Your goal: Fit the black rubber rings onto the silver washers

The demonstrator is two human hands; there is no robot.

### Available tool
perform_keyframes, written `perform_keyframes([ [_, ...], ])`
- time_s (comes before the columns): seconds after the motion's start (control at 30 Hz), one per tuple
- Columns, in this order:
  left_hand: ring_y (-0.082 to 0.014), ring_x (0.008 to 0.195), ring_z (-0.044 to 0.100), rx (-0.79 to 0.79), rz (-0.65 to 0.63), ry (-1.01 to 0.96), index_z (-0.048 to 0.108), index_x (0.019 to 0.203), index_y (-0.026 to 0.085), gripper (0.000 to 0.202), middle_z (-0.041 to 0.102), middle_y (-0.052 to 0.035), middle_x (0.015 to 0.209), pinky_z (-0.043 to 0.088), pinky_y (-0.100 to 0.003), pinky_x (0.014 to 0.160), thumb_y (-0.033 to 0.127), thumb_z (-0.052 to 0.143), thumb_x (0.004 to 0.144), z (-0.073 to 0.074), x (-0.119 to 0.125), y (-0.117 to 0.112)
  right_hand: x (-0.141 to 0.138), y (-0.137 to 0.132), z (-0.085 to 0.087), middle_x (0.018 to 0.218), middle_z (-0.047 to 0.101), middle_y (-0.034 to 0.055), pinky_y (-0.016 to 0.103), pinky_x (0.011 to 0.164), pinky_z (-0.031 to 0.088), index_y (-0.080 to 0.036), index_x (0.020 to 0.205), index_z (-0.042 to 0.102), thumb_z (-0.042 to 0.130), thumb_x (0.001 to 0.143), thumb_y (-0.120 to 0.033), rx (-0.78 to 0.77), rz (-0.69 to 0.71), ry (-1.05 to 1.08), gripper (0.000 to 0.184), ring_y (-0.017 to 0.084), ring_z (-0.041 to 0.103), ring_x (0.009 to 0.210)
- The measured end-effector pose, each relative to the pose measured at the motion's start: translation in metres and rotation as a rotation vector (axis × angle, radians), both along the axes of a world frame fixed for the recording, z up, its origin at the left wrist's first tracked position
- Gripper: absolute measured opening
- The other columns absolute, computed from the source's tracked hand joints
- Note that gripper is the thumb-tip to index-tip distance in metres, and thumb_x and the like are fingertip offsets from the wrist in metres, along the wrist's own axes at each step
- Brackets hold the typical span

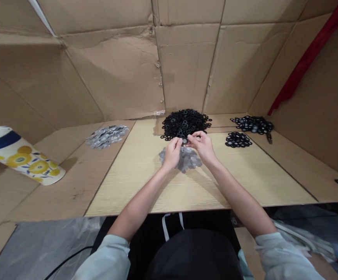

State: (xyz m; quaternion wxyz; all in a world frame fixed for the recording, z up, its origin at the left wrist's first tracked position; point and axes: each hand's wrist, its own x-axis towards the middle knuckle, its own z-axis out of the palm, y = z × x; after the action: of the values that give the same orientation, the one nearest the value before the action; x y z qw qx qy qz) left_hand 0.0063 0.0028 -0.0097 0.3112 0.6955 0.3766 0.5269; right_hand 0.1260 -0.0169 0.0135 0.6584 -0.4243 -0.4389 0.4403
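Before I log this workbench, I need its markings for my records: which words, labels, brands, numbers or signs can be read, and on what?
No text can be read.
Small pale mark on something dark below the table edge: perhaps characters, too small and blurred.
Flower-patterned cylinder: flowers and a blue band, no legible lettering.
Black rings and grey discs: too small to tell.

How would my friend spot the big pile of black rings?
Find the pale yellow board. In the middle of its far edge sits the black ring pile. It's the biggest heap, and its rings look mostly open, unlike the grey-centred rings off to the right.
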Motion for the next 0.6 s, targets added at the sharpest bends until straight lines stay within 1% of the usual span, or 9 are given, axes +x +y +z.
perform_keyframes([
  [0.07,-0.0116,0.066,0.044,-0.003,0.041,-0.018,0.046,0.068,0.018,0.033,0.046,0.0007,0.067,0.036,-0.023,0.063,0.043,0.037,0.088,0.0001,-0.0002,0.0005,0.0004,0.0002,0.0011,0.065,0.063,-0.0016,0.032,0.065,0.054,-0.021,0.074,0.044,0.067,0.06,-0.055,-0.034,0.061,0.038,0.043,0.013,0.063,0.061],
  [0.1,-0.0116,0.067,0.044,-0.005,0.059,-0.025,0.046,0.069,0.018,0.033,0.047,0.0007,0.067,0.036,-0.023,0.063,0.043,0.037,0.088,0.0001,-0.0002,0.0005,0.0005,0.0004,0.001,0.066,0.063,-0.0013,0.032,0.066,0.054,-0.021,0.075,0.046,0.066,0.061,-0.055,-0.049,0.086,0.044,0.042,0.014,0.063,0.062],
  [0.17,-0.0116,0.067,0.045,-0.012,0.08,-0.025,0.047,0.069,0.018,0.033,0.048,0.0008,0.067,0.036,-0.023,0.064,0.043,0.036,0.088,0.0002,0.0001,0.0001,0.0006,0.0013,-0.0005,0.066,0.063,-0.0019,0.032,0.065,0.054,-0.02,0.077,0.049,0.073,0.056,-0.048,-0.055,0.11,0.013,0.043,0.013,0.062,0.062],
  [0.27,-0.0119,0.068,0.047,-0.018,0.074,0.011,0.048,0.069,0.018,0.031,0.05,0.0006,0.067,0.037,-0.023,0.065,0.04,0.037,0.088,0.0006,0.0008,-0.0014,0.001,0.0036,-0.0044,0.065,0.061,-0.0021,0.034,0.065,0.054,-0.019,0.078,0.054,0.078,0.048,-0.038,-0.033,0.08,-0.063,0.043,0.013,0.06,0.058],
  [0.33,-0.0121,0.069,0.048,-0.016,0.074,0.039,0.05,0.07,0.018,0.028,0.051,0.0002,0.069,0.037,-0.024,0.065,0.037,0.038,0.088,0.0012,0.0006,-0.0019,0.0016,0.0053,-0.0065,0.065,0.063,-0.0003,0.035,0.065,0.054,-0.018,0.075,0.058,0.076,0.049,-0.036,-0.015,0.051,-0.094,0.037,0.014,0.06,0.058],
  [0.43,-0.0117,0.069,0.049,-0.021,0.088,0.043,0.056,0.079,0.018,0.017,0.057,-0.0007,0.077,0.038,-0.024,0.066,0.032,0.047,0.083,0.0034,-0.0012,-0.001,0.0028,0.0069,-0.0077,0.069,0.066,0.0022,0.035,0.067,0.053,-0.017,0.075,0.063,0.073,0.053,-0.032,0.03,0.021,-0.131,0.028,0.015,0.061,0.062],
  [0.5,-0.0109,0.065,0.049,-0.057,0.063,0.018,0.058,0.084,0.017,0.015,0.059,-0.0007,0.079,0.038,-0.024,0.063,0.03,0.054,0.078,0.0055,-0.003,0.0009,0.0036,0.007,-0.0077,0.072,0.068,0.0028,0.036,0.069,0.053,-0.017,0.076,0.066,0.071,0.055,-0.03,0.05,0.018,-0.157,0.025,0.015,0.061,0.063],
  [0.6,-0.0105,0.062,0.049,-0.149,-0.018,-0.053,0.06,0.079,0.015,0.016,0.06,-0.0003,0.073,0.039,-0.024,0.061,0.03,0.059,0.072,0.0085,-0.0051,0.0045,0.0047,0.0065,-0.0075,0.072,0.069,0.0028,0.036,0.069,0.052,-0.018,0.076,0.069,0.069,0.057,-0.03,0.041,0.027,-0.186,0.023,0.015,0.06,0.06],
])
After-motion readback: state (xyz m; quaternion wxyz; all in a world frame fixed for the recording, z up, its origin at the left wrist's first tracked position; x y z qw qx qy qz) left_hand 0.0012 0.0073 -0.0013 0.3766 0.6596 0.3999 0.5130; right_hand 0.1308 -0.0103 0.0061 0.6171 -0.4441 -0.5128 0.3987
